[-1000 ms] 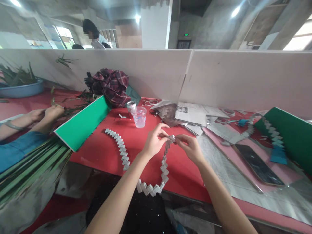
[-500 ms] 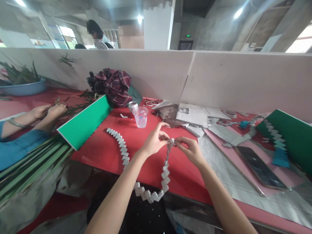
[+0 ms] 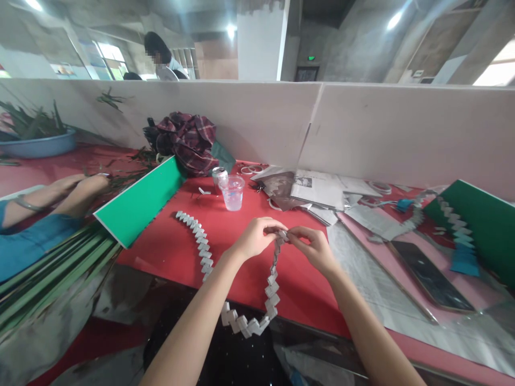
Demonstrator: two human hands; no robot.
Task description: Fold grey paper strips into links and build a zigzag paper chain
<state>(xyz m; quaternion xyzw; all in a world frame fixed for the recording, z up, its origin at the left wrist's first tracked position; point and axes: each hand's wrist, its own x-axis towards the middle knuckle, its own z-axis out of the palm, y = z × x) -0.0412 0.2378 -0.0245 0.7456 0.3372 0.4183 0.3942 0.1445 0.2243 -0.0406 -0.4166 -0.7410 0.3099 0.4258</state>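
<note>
A zigzag chain of folded paper (image 3: pixel 272 289), whitish grey, hangs from my fingertips. It dips below the table's front edge, passes behind my left forearm and comes up again on the red tabletop (image 3: pixel 237 268), where its other end lies. My left hand (image 3: pixel 259 236) pinches the chain's upper end from the left, fingers curled together. From the right, my right hand (image 3: pixel 314 246) pinches the same end between thumb and forefinger. The fingertips of both hands nearly meet at the top link, which they partly cover.
A clear plastic cup (image 3: pixel 233 194) and a can (image 3: pixel 219 177) stand behind my hands. Papers (image 3: pixel 317 187) and a phone (image 3: pixel 428 276) lie to the right. A green divider (image 3: pixel 140 201) stands at left; beyond it are a co-worker's arms (image 3: pixel 52 198) and long green leaves (image 3: pixel 60 268).
My left hand's raised fingers have come down and closed at the chain's end. My right hand stays nearly still. The co-worker's hands have shifted slightly.
</note>
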